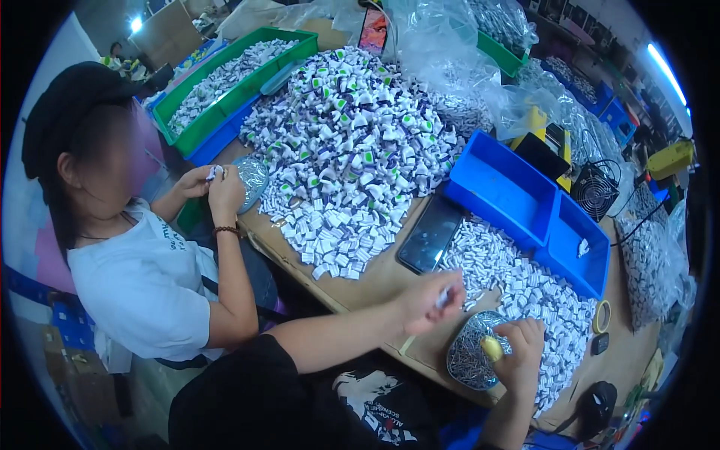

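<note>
My left hand (435, 304) is closed in a pinch round a small white plastic piece (444, 296), held above the table's near edge. Over a rounded dish (456, 367) full of thin silvery metal pins (469, 352) is my right hand (522, 351), its fingers bent together. A yellow rounded bit (492, 348) shows at its fingertips; whether it covers a finger or is held I cannot tell. Anything finer in that pinch is too small to make out. Small white-and-dark plastic pieces (547, 300) lie spread behind and right of the dish.
A black phone (431, 234) lies beside a large heap of white, purple and green parts (352, 127). Blue bins (502, 187) stand beyond the loose pieces. A co-worker (150, 277) on my left handles a small part. A yellow ring (601, 316) lies at right.
</note>
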Available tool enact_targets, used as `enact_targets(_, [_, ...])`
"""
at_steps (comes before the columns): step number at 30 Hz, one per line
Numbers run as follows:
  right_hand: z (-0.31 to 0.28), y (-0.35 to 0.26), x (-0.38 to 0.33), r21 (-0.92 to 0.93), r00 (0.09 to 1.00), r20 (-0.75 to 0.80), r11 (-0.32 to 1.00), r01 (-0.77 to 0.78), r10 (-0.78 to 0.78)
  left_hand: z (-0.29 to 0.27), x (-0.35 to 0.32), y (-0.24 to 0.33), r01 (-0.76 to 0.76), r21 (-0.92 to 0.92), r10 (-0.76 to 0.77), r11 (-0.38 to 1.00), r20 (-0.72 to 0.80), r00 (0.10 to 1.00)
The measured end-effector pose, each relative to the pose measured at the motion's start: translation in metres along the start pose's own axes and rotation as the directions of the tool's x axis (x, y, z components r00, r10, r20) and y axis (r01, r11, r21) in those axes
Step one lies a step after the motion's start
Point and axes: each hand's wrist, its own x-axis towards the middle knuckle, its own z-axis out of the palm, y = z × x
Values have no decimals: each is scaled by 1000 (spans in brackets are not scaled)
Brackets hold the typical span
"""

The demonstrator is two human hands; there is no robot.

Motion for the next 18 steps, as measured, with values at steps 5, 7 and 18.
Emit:
enact_targets(5, [3,9,-10,60,979,201,997,-40,28,-15,22,92,-357,227,384,906,-88,919])
enact_targets(7, [7,12,-13,69,972,235,997,-39,22,-21,35,116,-196,969,746,151,19,666])
enact_targets(18, [16,35,-26,137,968,251,989,-61,25,-21,41,147,456,582,736,-673,466,491])
